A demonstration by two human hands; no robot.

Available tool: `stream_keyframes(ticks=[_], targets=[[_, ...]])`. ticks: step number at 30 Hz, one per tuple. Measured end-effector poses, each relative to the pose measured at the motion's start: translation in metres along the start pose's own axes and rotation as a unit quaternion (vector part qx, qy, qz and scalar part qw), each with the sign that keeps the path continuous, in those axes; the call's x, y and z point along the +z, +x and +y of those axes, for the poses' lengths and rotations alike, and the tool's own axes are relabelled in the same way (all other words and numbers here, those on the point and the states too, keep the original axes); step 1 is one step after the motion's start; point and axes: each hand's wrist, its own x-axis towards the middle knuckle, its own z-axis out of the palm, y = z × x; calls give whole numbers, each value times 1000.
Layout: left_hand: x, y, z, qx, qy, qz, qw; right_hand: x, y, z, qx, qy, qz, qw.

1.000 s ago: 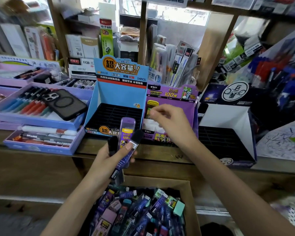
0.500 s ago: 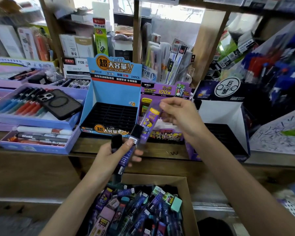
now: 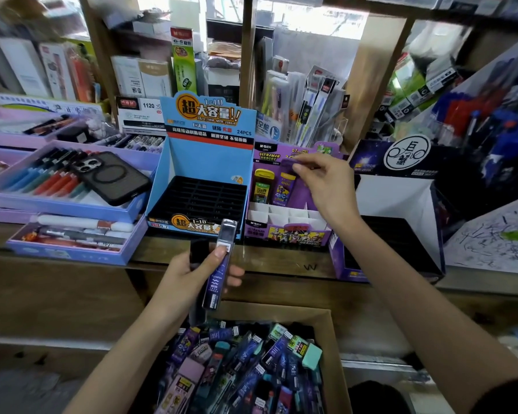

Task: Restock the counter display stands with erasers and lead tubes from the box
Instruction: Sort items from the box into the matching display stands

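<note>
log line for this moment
right hand: pinches purple lead tube in purple stand | left hand: holds dark lead tubes | blue stand: empty

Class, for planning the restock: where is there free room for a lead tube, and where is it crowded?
Free: the blue stand's black tray; the purple stand's white cells before its standing tubes; the counter strip in front. Crowded: the left pen trays.

Beyond the left hand (image 3: 192, 273), the blue display stand (image 3: 207, 162) reads "1=10", "超大容量!!", "2B/0.7MM MPR-2086A" and "24PCS". Under the right hand (image 3: 326, 183), the purple display stand (image 3: 284, 234) bears "M&G", "ULTRAMAN HEROES" and "0.7mm HB". Farther back left, a white box (image 3: 141, 112) shows "1120" and a green pack (image 3: 183, 64) shows "G-5".
</note>
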Motion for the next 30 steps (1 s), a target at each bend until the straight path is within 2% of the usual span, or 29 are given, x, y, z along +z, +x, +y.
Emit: stream_keyframes(ticks=[4, 10, 14, 15, 17, 20, 25, 30], targets=[[0, -1, 2, -1, 1, 0, 1000, 10, -1, 13, 37, -23, -44, 998], [4, 0, 1, -6, -2, -9, 1000, 10, -6, 19, 65, -10, -62, 996], [12, 2, 1, -3, -12, -17, 1000, -1, -29, 11, 46, -50, -24, 997], [15, 3, 1, -4, -13, -20, 1000, -4, -39, 8, 51, -34, -32, 998], [24, 5, 2, -6, -12, -33, 999, -10, -59, 3, 78, 44, -100, 991], [41, 8, 5, -1, -8, -62, 998, -17, -83, -1, 119, 158, -178, 964], [74, 12, 5, -10, -30, -77, 997, -36, -93, 0, 124, 193, -161, 960], [99, 16, -1, 2, -25, -109, 994, -57, -96, 3, 120, 176, -164, 963]])
